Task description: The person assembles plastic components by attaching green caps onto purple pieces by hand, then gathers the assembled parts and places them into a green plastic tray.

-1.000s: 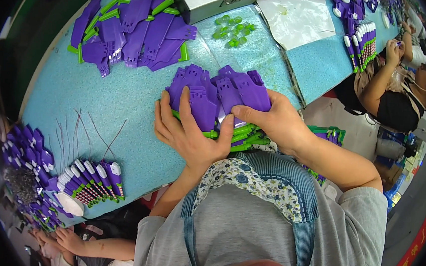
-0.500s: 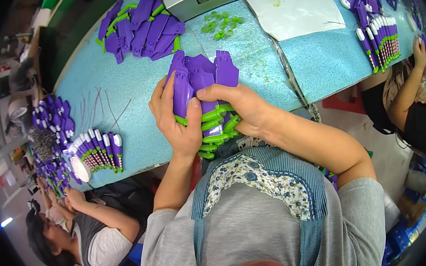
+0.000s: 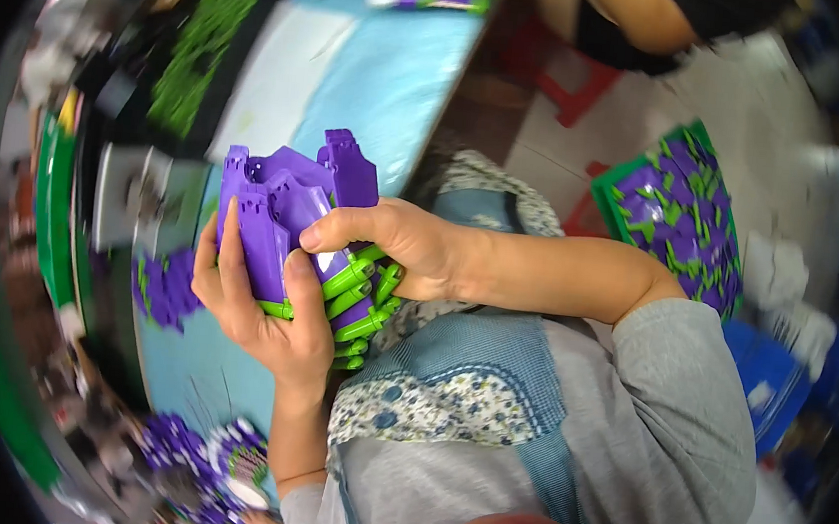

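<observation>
Clamping a stack of purple plastic parts [image 3: 290, 217] between both hands, I have it lifted off the blue table [image 3: 394, 83] and held close in front of my chest. My left hand [image 3: 258, 313] cups the stack from beneath and behind, fingers closed up its far side and thumb pressed on the near face, which seems to keep the pieces squared together. My right hand [image 3: 396, 250] is closed over the top and front, thumb across the purple bodies, fingers curled near the green prongs [image 3: 352, 301] that stick out below, probably to stop the pieces fanning apart. A green bin [image 3: 680, 209] of similar purple and green parts sits on the floor to my right, well apart. More purple parts [image 3: 166, 286] lie blurred on the table just beyond my left hand.
</observation>
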{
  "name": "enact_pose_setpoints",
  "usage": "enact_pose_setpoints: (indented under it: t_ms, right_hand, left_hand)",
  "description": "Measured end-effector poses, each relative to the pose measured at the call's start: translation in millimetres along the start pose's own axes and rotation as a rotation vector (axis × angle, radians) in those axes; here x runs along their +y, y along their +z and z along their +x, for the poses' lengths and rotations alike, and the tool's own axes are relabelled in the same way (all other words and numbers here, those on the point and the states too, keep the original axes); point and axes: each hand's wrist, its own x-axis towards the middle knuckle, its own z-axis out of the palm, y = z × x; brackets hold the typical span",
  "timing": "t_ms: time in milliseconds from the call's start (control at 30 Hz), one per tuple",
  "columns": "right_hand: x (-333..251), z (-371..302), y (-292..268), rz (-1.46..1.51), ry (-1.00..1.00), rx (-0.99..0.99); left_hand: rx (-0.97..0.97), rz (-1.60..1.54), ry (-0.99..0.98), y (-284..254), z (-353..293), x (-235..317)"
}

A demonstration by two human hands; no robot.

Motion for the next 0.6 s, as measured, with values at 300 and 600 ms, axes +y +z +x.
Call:
enact_pose_setpoints:
  t_ms: [300, 600]
  right_hand:
    - [-45, -199, -76, 0.301, -0.701, 0.081]
    - [1, -348, -191, 0.482, -1.264, 0.309]
  left_hand:
    - [-0.397, -0.294, 0.642, 148, 22, 170]
    - [-0.742, -0.483, 0.885, 283, -81, 293]
